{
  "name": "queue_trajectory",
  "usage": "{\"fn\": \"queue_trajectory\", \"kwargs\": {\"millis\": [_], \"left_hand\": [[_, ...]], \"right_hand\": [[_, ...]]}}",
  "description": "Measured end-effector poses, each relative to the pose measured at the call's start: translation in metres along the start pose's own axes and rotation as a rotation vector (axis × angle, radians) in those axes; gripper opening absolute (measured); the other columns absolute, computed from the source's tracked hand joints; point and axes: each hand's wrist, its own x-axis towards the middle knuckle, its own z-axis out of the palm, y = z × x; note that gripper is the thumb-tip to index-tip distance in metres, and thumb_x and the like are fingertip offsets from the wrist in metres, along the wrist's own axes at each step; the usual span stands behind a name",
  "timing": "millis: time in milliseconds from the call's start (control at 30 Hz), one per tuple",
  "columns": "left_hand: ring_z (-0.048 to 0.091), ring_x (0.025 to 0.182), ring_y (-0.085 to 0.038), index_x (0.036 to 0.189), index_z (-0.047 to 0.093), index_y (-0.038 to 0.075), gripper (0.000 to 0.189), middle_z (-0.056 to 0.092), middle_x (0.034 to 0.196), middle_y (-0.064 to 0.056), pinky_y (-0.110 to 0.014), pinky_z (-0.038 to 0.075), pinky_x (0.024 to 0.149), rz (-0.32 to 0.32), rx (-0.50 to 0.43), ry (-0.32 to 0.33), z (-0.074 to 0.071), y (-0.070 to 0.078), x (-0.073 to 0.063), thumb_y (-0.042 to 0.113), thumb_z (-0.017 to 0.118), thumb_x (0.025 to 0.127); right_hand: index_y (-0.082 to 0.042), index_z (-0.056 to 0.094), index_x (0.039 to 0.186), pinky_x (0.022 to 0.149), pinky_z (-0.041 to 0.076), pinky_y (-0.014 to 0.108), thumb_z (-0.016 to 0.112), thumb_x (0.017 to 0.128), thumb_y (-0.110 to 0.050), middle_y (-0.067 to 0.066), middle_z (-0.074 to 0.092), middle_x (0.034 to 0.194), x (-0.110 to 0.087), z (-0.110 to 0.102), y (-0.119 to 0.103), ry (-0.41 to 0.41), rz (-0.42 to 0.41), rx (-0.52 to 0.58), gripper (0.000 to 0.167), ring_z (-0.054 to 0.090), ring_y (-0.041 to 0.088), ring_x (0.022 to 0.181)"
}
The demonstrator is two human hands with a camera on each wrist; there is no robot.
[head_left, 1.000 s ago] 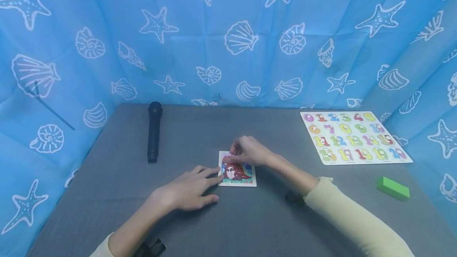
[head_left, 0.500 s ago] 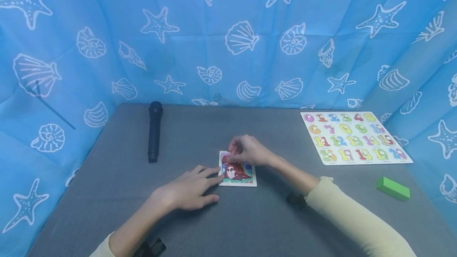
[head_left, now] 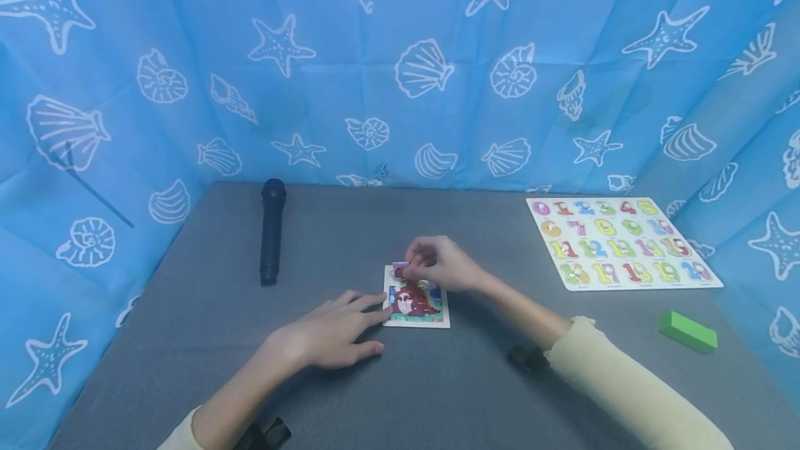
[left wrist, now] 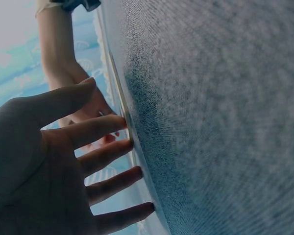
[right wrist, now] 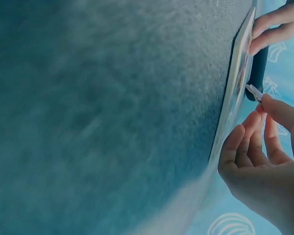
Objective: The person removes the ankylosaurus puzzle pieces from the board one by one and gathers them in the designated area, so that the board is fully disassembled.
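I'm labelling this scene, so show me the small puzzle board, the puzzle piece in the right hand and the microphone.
Puzzle board (head_left: 417, 325): head view, on its near white border.
Puzzle piece (right wrist: 254, 92): right wrist view, on its exposed part.
Microphone (head_left: 271, 235): head view, on its handle.

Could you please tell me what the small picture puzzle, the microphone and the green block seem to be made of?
The small picture puzzle looks like wood or thick card, with a printed face and pale border. The microphone seems black plastic or painted metal, mostly matt. The green block could be foam or painted wood; its plain faces look matt.
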Motion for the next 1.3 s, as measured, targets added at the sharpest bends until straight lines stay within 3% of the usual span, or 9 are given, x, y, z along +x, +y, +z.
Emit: {"fn": "queue_trajectory", "kwargs": {"millis": [433, 700, 833, 967, 1300], "left_hand": [[0.031, 0.166, -0.032, 0.167, 0.045, 0.028, 0.064, 0.032, 0.18, 0.003, -0.064, 0.034, 0.13, -0.021, -0.011, -0.005, 0.002, 0.0, 0.004, 0.048, 0.063, 0.108], [0.032, 0.165, -0.031, 0.167, 0.045, 0.029, 0.065, 0.033, 0.18, 0.003, -0.062, 0.035, 0.13, -0.021, -0.024, -0.01, -0.001, 0.0, 0.001, 0.047, 0.065, 0.108], [0.033, 0.165, -0.03, 0.167, 0.045, 0.029, 0.066, 0.035, 0.179, 0.003, -0.061, 0.035, 0.131, -0.024, -0.046, -0.011, -0.002, 0.0, -0.001, 0.046, 0.066, 0.107], [0.033, 0.165, -0.03, 0.167, 0.044, 0.029, 0.067, 0.036, 0.179, 0.002, -0.062, 0.034, 0.131, -0.015, -0.063, -0.01, -0.003, -0.001, -0.002, 0.045, 0.067, 0.107], [0.032, 0.165, -0.029, 0.168, 0.043, 0.029, 0.067, 0.036, 0.179, 0.004, -0.063, 0.032, 0.132, -0.016, -0.069, -0.022, -0.005, -0.003, 0.0, 0.045, 0.066, 0.107]], "right_hand": [[0.004, 0.069, 0.116, 0.081, 0.067, 0.039, 0.078, 0.096, -0.004, 0.023, 0.076, 0.099, -0.025, -0.042, 0.01, 0.085, 0.062, 0.118, 0.023, 0.077, 0.025, 0.088], [0.011, 0.066, 0.116, 0.08, 0.068, 0.036, 0.078, 0.096, 0.0, 0.008, 0.078, 0.091, -0.038, -0.063, 0.038, 0.098, 0.12, 0.196, 0.026, 0.08, 0.02, 0.087], [0.015, 0.064, 0.118, 0.083, 0.069, 0.036, 0.076, 0.097, 0.002, 0.014, 0.08, 0.096, -0.043, -0.07, 0.049, 0.084, 0.172, 0.241, 0.028, 0.08, 0.016, 0.087], [0.017, 0.064, 0.119, 0.082, 0.068, 0.034, 0.075, 0.097, 0.002, 0.022, 0.079, 0.1, -0.047, -0.075, 0.055, 0.076, 0.225, 0.244, 0.028, 0.079, 0.011, 0.085], [0.015, 0.068, 0.119, 0.079, 0.068, 0.031, 0.077, 0.097, -0.002, 0.02, 0.08, 0.098, -0.05, -0.08, 0.053, 0.084, 0.282, 0.158, 0.029, 0.078, 0.009, 0.082]]}}
